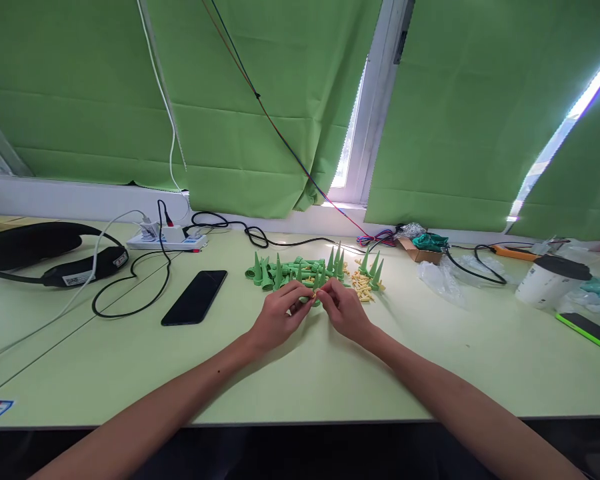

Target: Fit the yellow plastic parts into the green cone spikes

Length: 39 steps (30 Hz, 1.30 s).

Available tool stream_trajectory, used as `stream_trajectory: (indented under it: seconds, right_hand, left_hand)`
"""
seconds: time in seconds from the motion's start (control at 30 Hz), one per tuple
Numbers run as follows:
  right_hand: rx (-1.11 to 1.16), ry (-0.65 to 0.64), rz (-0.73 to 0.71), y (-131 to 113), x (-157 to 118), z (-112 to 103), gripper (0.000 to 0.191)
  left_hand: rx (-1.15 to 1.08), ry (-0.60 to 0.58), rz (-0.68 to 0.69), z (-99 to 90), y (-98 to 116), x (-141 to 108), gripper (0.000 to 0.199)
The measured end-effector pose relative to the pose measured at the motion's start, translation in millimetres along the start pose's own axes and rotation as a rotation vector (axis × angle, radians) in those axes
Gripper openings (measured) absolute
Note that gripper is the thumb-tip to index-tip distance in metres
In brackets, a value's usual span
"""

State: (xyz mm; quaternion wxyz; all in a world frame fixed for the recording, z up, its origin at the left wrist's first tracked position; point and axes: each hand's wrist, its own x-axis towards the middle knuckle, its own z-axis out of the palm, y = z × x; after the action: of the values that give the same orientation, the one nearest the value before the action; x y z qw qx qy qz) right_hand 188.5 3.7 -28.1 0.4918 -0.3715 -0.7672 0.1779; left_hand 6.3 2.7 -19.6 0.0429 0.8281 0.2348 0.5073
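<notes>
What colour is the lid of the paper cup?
Black, seen in the head view: lid.

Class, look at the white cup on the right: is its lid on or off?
On: the black lid covers the top of the white cup.

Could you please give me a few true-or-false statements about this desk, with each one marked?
1. The left hand and right hand come together at the fingertips. True.
2. The black phone lies right of both hands. False: it lies left of them.
3. The white cup has a dark lid. True.
4. The window curtains are red. False: they are green.
5. Some green cones stand point up. True.
</notes>
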Motion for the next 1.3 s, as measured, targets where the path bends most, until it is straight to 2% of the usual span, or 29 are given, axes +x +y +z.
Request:
stream_trajectory:
  seconds: [0.47,0.87,1.07,1.3]
  right_hand:
    - [-0.034,-0.009,0.041,-2.6,-0.5,1.0,0.027]
    - [-0.072,0.031,0.028,-1.3,0.5,2.2,0.028]
    - [-0.018,0.023,0.025,-7.9,0.0,2.4,0.025]
    - [0.022,0.031,0.014,-9.7,-1.6,3.0,0.023]
  left_hand:
    - [0.032,-0.017,0.023,-0.4,-1.2,-1.1,0.009]
    - [-0.016,-0.016,-0.020,0.1,-2.5,0.8,0.008]
    - [-0.048,-0.033,-0.037,-0.7,1.2,2.6,0.008]
    - [-0.013,-0.019,0.008,-1.8,2.9,4.6,0.009]
